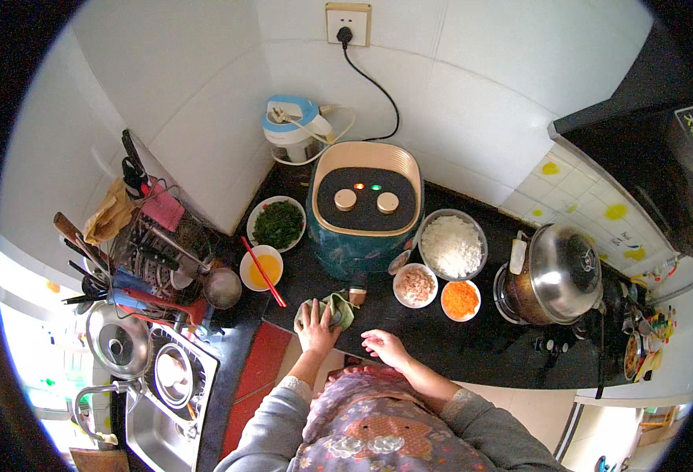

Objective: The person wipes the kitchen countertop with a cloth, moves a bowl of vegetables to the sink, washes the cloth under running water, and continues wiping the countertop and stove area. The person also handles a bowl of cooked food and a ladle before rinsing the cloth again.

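My left hand (317,326) is over a crumpled green cloth (341,310) at the front edge of the black counter, its fingers bent onto the fabric. Empty and loosely curled, with fingers apart, my right hand (386,348) hovers near that edge. Just beyond both hands stands a teal and cream air fryer (366,252) with two knobs and small orange and green lights lit. Left of it are a bowl of yellow beaten egg (266,271), red chopsticks (264,271) across it, and a plate of chopped greens (279,225).
To the right sit a bowl of white rice (451,245), a bowl of pinkish chopped meat (415,286), a bowl of orange shreds (461,300) and a lidded pot (559,275) on the stove. A crowded utensil rack (157,244) and sink (161,429) are left. A blue-white appliance (293,126) stands behind.
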### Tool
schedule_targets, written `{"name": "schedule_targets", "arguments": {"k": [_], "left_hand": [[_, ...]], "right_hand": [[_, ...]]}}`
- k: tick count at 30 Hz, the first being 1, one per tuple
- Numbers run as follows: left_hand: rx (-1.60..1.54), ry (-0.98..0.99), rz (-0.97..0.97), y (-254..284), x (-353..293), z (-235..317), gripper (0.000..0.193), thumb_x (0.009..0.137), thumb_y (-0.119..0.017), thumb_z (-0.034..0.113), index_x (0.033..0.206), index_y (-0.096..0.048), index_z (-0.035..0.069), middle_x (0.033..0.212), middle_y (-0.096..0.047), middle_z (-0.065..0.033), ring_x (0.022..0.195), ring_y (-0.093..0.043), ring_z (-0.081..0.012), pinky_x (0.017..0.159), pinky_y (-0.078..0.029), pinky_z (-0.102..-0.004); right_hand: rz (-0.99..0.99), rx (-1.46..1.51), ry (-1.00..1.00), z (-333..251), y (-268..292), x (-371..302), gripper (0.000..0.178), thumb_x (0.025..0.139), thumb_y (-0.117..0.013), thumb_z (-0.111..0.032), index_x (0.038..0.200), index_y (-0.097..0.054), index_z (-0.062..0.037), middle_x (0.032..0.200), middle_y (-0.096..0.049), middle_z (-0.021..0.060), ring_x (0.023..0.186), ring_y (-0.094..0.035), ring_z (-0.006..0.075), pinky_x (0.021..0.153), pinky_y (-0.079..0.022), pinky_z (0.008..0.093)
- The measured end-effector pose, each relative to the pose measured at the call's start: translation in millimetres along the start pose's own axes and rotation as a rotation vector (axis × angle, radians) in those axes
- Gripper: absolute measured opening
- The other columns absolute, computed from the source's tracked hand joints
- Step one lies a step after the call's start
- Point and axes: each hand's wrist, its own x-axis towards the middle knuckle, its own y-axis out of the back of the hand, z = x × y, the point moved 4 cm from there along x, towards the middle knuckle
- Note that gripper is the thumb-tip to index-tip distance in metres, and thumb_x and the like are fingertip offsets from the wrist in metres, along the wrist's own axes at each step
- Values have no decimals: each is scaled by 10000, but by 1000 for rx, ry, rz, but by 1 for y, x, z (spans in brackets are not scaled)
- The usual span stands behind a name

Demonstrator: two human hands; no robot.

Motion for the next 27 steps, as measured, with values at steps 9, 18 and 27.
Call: {"name": "schedule_targets", "arguments": {"k": [9, 18, 27], "left_hand": [[-192, -144, -20, -18, -27, 7, 581, 750, -702, 186, 1304, -528, 169, 1365, -495, -61, 1232, -439, -312, 969, -407, -460], [-17, 169, 114, 11, 4, -44, 782, 855, -611, 432, 1495, -285, 123, 1554, -216, -176, 1425, -201, -384, 1084, -234, -615], [-28, -41, 150, -11, 84, -46, 643, 891, -537, 431, 1460, -378, 175, 1566, -216, -105, 1437, -185, -351, 1139, -198, -526]], "right_hand": [[-83, -57, -162, 14, -18, -4, 237, 951, -586, -198, 1152, -640, -87, 981, -673, 18, 824, -613, 102, 723, -522, 257], [-38, -58, -92, 7, -29, 6, 218, 967, -562, -185, 1141, -625, -69, 992, -673, 30, 839, -619, 107, 739, -519, 256], [-36, -125, -121, 5, -42, 12, 217, 966, -570, -150, 1143, -623, -36, 987, -679, 54, 865, -639, 119, 758, -528, 269]]}}
